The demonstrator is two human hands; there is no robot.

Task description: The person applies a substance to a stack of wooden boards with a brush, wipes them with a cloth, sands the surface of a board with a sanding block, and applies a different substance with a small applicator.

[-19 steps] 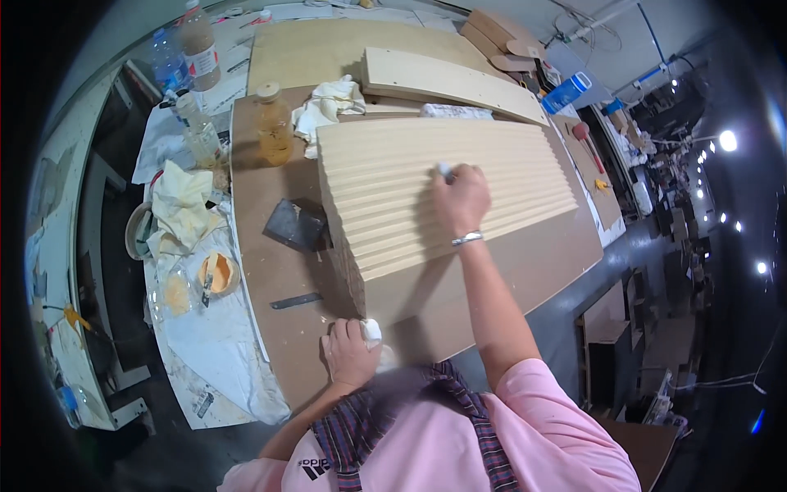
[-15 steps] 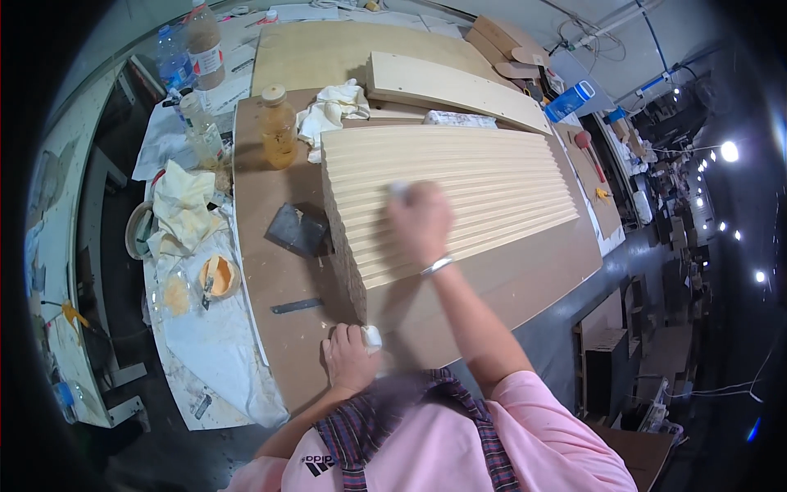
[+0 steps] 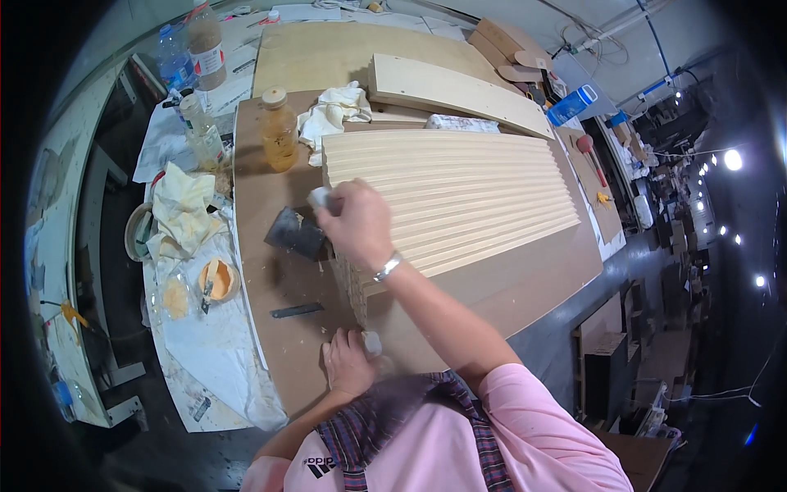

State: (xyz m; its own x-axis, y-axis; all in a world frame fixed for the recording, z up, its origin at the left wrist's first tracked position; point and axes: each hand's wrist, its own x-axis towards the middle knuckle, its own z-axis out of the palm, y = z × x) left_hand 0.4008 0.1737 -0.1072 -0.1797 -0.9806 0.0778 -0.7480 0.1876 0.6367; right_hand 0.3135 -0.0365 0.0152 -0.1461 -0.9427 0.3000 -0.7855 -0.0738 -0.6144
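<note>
A pale wooden block [image 3: 467,205] with a ridged, fluted top lies across the brown board [image 3: 492,303]. My right hand [image 3: 361,221] is closed at its left edge, gripping a small whitish pad [image 3: 320,197], perhaps folded sandpaper; its exact kind is unclear. Nearer to me, my left hand [image 3: 348,362] rests on the board with curled fingers around a small white roll-like piece [image 3: 372,343]. Left of the block lies a dark grey folded sheet [image 3: 295,234]. Beyond my left hand is a flat dark strip [image 3: 297,311].
A jar of amber liquid [image 3: 279,135] and a crumpled white cloth [image 3: 336,111] stand behind. On the left are an orange-lined tub [image 3: 218,280], a cream cloth [image 3: 182,203] and bottles [image 3: 205,49]. A long plank [image 3: 459,92] and a red-headed mallet [image 3: 589,156] lie farther off.
My right hand, with the whitish pad, has slid left along the ridges from the block's middle to its left edge. My left hand has stayed in nearly the same place.
</note>
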